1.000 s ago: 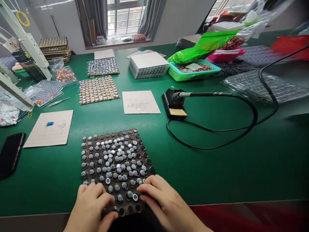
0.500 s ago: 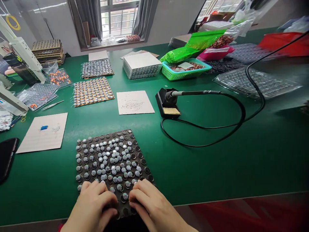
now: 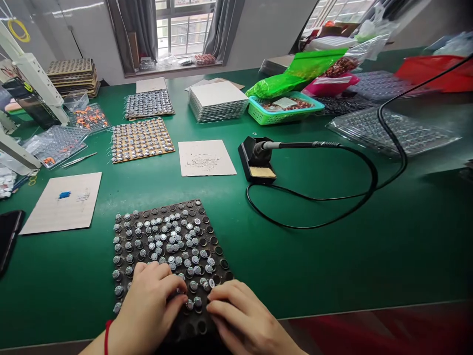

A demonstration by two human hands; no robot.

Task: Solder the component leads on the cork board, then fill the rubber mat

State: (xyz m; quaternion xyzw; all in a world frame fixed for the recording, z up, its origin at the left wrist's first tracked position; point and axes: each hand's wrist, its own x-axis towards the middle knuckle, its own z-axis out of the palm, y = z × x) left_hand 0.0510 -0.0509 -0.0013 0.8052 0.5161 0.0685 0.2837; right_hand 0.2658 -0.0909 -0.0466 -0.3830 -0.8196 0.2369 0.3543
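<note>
The left hand [image 3: 153,301] has been moved farther over the dark board [image 3: 212,252] on the desk [image 3: 314,266], so inner components [image 3: 193,286] are brought within reach; both it and the right hand [image 3: 247,310] are curled, any pinch indiscernible.

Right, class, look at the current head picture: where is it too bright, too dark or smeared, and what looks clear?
Head view: the window is washed out; head view, right side: the clear tray smears towards its far-right end, and the green tabletop darkens towards the edge; head view, lower middle: the dark board is fairly clear.
</note>
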